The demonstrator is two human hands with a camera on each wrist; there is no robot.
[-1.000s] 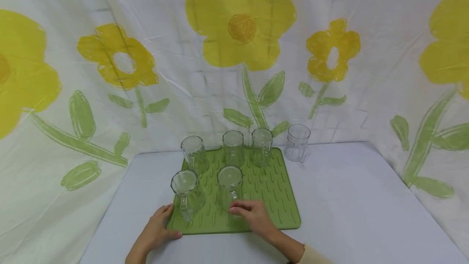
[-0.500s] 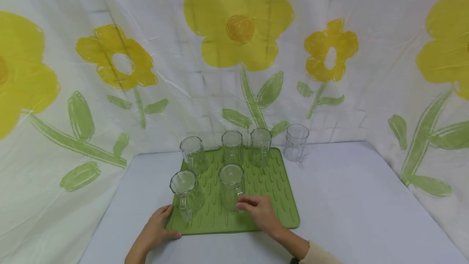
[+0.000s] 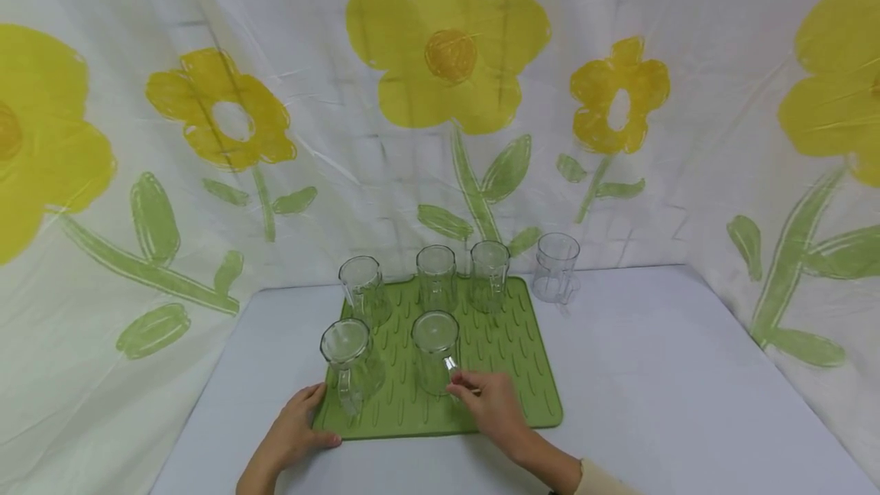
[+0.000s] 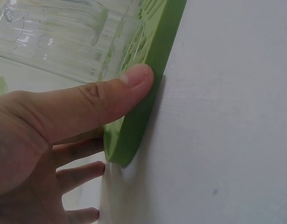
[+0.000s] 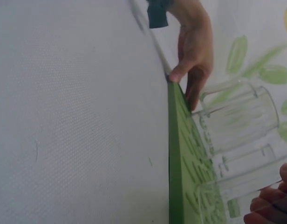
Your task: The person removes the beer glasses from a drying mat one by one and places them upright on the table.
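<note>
In the head view my right hand (image 3: 490, 403) pinches the handle of a clear glass mug (image 3: 433, 361) near the front middle of the green drying mat (image 3: 509, 396). This mug appears bottom up, its handle angled toward the front right. My left hand (image 3: 292, 430) rests at the mat's front left corner; the left wrist view shows the thumb (image 4: 111, 95) laid straight over the edge, other fingers spread beside the corner. Next to that hand stands another glass mug (image 3: 347, 361). The right wrist view catches only some curled fingertips (image 5: 274, 205) beside the glass.
Along the mat's back edge stand three more glass mugs, the left one (image 3: 364, 289), the middle one (image 3: 437, 277) and the right one (image 3: 490, 277). Off the mat, a mug (image 3: 557, 270) stands upright on the white table (image 3: 639, 373). A flower-printed curtain (image 3: 330, 143) hangs behind.
The mug in my right hand has shifted slightly right, and its handle has swung toward the right. My right hand moved along with it. The left hand stays at the mat's corner.
</note>
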